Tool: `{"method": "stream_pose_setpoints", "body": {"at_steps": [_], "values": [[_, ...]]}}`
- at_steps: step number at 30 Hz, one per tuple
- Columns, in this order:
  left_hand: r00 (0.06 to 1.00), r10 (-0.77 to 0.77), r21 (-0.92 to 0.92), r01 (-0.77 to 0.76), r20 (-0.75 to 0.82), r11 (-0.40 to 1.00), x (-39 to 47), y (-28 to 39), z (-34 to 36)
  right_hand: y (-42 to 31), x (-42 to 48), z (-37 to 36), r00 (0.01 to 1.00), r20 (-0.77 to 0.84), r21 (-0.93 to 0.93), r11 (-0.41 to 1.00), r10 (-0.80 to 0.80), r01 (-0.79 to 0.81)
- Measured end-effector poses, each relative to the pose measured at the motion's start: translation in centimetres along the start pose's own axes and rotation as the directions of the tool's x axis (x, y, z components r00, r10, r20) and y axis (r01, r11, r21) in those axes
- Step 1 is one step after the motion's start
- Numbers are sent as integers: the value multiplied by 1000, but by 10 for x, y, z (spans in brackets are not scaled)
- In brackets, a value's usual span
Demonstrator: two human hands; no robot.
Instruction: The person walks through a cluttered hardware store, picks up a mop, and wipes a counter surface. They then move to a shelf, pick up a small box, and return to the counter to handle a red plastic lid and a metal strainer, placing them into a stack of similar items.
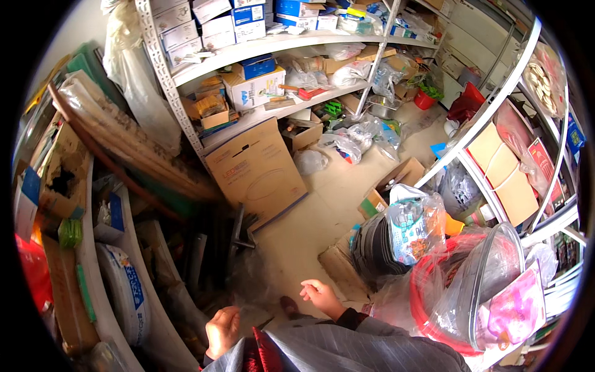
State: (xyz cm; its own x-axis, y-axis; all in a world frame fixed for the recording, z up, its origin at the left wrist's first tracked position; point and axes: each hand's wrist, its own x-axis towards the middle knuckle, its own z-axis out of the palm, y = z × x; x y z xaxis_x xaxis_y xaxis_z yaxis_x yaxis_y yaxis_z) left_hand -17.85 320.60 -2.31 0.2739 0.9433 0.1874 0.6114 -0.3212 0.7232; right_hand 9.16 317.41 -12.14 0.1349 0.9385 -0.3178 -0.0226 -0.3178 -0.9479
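Note:
Low in the view, my left hand (224, 329) is held in front of my body with its fingers curled in, and nothing shows in it. My right hand (321, 296) is further right, its fingers loosely bent and apart, holding nothing. Beyond my hands, a large flat cardboard box (258, 172) leans against the shelving. Nearest my right hand are a worn cardboard box (341, 269) and a stack of black ribbed containers (376, 246) with a printed plastic bag (413, 228) on top. Red coiled tubing (420, 297) in clear wrap lies further right.
White metal shelves (279, 44) with boxes and bags run across the back. Curved-looking shelves (153, 307) holding a wrapped white coil (123, 295) stand at the left. More shelving (479, 179) is at the right. Plastic bags (358, 139) and an open carton (402, 176) sit on the floor.

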Motion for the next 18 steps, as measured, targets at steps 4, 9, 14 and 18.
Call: {"method": "stream_pose_setpoints", "body": {"at_steps": [4,9,14,18], "values": [[997,40,-6,-40,61,999,26,-2,10,7,1,-11,997,-69,13,999,41,-40],[987,103,-86,-93,127,992,48,-20,26,15,-3,-20,987,-137,-26,996,78,-82],[957,233,-140,-210,175,968,68,-20,31,15,-10,-17,971,-214,13,994,111,-110],[941,303,-171,-277,153,945,76,-29,33,0,-21,-8,967,-234,4,995,101,-103]]}}
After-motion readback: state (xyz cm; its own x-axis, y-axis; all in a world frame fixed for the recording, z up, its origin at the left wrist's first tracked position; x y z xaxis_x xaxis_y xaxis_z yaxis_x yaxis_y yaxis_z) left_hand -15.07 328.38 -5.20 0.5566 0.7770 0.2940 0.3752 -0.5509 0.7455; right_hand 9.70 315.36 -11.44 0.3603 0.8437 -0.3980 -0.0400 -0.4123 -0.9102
